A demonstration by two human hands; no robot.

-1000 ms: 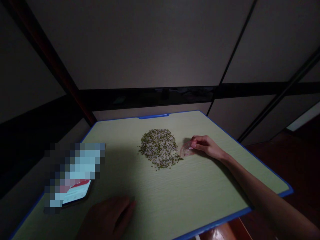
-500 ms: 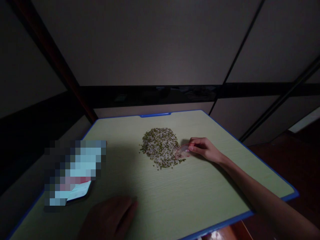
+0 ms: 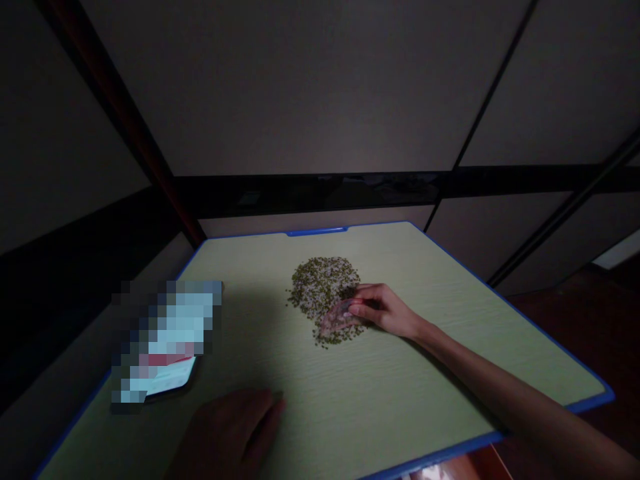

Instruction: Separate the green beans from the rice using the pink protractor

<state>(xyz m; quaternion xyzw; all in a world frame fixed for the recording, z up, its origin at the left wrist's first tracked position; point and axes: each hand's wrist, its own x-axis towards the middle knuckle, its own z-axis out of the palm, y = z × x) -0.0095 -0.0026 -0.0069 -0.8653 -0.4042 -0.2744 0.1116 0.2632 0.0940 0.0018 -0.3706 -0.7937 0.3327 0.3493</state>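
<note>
Pinching a clear protractor (image 3: 336,319) between thumb and fingers of the right hand (image 3: 386,312), apparently by one end to leave the curved edge free; reaching with it over the near right part of a flat heap of green beans and white grains (image 3: 320,283); holding the left hand (image 3: 227,427) low in shadow, fingers curled close together, impossible to tell whether around anything; all at a blue-edged, pale-green tabletop (image 3: 400,387); with a lit touchscreen device (image 3: 173,377) off to the left, well apart from the heap, perhaps for an unblocked view.
</note>
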